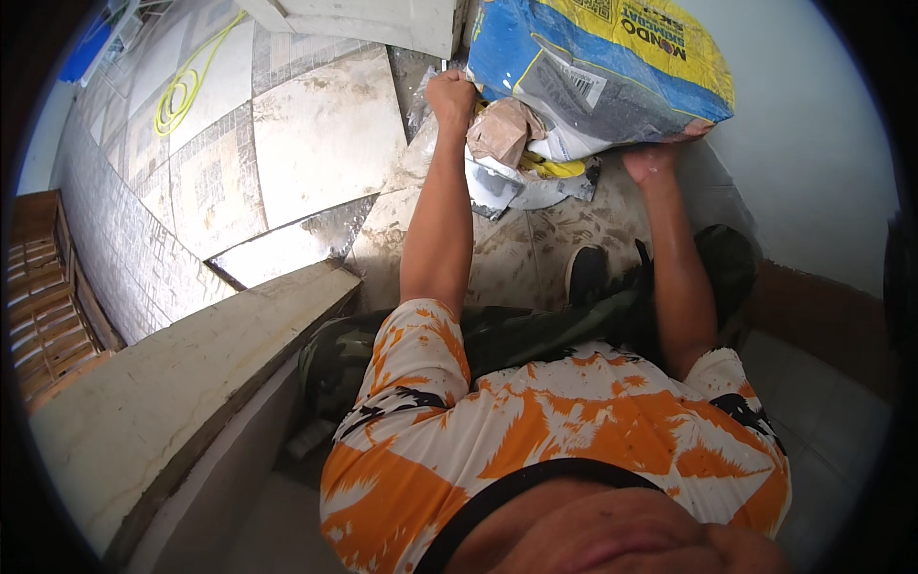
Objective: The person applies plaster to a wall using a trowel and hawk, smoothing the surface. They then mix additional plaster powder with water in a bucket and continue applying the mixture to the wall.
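Observation:
A large blue, yellow and grey sack (598,81) leans at a tilt in front of me, near the wall. At its left edge my left hand (451,94) is closed, gripping the sack's side. My right hand (650,163) is under the sack's lower right edge and holds it there; its fingers are hidden by the sack. Crumpled brown paper (505,131) sticks out at the sack's lower left end. Beneath that end lie a torn white and grey piece (494,184) and a yellow piece (555,168), partly covered. What is inside the sack cannot be seen.
Dirty floor tiles (330,129) spread to the left, with a coiled yellow-green hose or cord (177,100) farther off. A pale ledge (201,373) runs along my left side. A white wall (813,163) stands at the right. My dark shoe (586,273) is close below the sack.

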Motion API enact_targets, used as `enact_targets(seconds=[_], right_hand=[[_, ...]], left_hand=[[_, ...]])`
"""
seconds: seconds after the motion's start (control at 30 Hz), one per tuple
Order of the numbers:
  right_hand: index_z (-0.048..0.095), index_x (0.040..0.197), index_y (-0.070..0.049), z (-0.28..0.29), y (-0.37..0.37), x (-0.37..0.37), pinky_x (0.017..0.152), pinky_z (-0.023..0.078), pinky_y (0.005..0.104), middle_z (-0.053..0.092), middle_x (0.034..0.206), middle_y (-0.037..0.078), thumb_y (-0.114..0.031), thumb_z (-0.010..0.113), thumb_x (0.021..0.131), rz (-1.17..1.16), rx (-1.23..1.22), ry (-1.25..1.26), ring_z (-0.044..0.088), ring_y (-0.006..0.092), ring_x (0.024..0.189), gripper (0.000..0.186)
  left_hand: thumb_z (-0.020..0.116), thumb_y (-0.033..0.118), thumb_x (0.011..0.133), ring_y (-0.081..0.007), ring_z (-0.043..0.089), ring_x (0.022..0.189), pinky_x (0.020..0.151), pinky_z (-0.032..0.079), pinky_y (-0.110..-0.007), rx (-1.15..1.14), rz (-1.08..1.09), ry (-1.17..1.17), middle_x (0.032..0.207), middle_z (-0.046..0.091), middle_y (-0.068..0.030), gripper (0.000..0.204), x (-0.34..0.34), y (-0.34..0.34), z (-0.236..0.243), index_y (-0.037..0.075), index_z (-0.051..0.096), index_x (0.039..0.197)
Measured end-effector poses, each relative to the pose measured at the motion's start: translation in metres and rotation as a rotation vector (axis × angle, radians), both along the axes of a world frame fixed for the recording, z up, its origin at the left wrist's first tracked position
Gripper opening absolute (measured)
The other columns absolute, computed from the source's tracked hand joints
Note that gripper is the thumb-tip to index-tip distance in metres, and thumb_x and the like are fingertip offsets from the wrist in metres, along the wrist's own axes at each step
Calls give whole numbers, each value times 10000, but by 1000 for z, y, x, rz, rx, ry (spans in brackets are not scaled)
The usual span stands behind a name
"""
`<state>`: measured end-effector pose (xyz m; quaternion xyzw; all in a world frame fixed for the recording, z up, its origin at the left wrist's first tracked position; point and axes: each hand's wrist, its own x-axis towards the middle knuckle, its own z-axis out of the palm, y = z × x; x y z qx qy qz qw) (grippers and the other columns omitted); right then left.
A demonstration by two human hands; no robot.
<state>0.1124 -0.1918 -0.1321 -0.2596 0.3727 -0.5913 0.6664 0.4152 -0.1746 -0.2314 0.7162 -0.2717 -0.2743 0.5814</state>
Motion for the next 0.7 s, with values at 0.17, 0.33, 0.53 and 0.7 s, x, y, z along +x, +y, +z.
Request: enact_targets(seconds=[0.17, 0.33, 0.53, 0.7], right_hand=[[411, 1497, -147, 17, 7, 7, 1183, 309, 485, 400, 1561, 84, -634, 389, 1022, -35, 71, 6, 373, 293, 1421, 680], [391, 1505, -150, 25, 19, 8, 1195, 239, 568, 360, 1584, 92, -616, 387, 1014, 145, 124, -104, 313, 343, 1459, 676], [269, 1581, -149, 19, 27, 5, 1178, 157, 664, 237, 1646, 122, -509, 312, 1012, 99, 415, 124, 216, 347, 1515, 674], [247, 1593, -147, 13, 28, -4, 1188, 153, 643, 217, 1657, 133, -549, 347, 993, 126, 491, 57, 194, 353, 1525, 729]], left_hand=[[588, 14, 726, -147, 513, 502, 528, 431, -351, -40, 44, 10, 532, 578, -122, 126, -1, 0, 3, -20, 686, 654], [590, 13, 725, -136, 509, 505, 524, 429, -355, -85, 89, -65, 525, 567, -119, 123, 0, 4, 11, -25, 680, 651], [597, 19, 759, -128, 551, 490, 490, 447, -323, -85, 60, -141, 535, 605, -73, 157, 1, 8, 8, -11, 697, 643], [674, 89, 783, -127, 573, 517, 518, 465, -317, -50, 55, -85, 549, 624, -78, 154, 2, 5, 4, -4, 726, 672]])
